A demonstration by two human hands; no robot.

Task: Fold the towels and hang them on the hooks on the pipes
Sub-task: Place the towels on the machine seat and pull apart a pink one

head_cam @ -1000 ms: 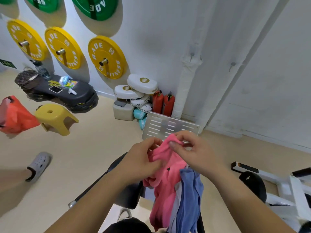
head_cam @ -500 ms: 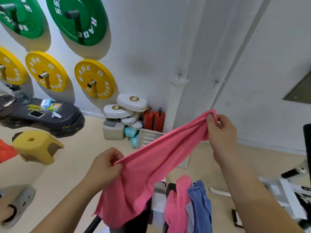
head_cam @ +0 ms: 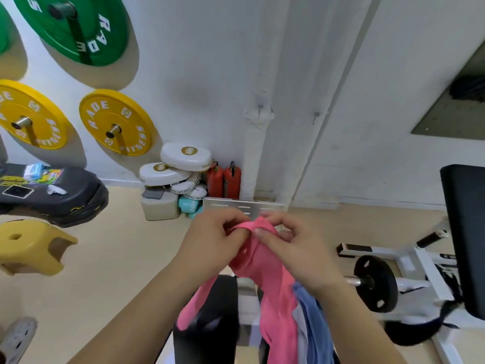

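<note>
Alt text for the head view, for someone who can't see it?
The left hand and right hand pinch together the top of a pink towel, which hangs beside a blue towel. Two bare hooks sit on white pipes ahead.

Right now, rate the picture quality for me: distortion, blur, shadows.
Head view: the wide-angle lens leans the white pipe and stretches the yellow stool at the left edge; the yellow plate throws a soft shadow on the wall; the left hand, right hand and pink towel look slightly soft; no harsh glare.
</note>
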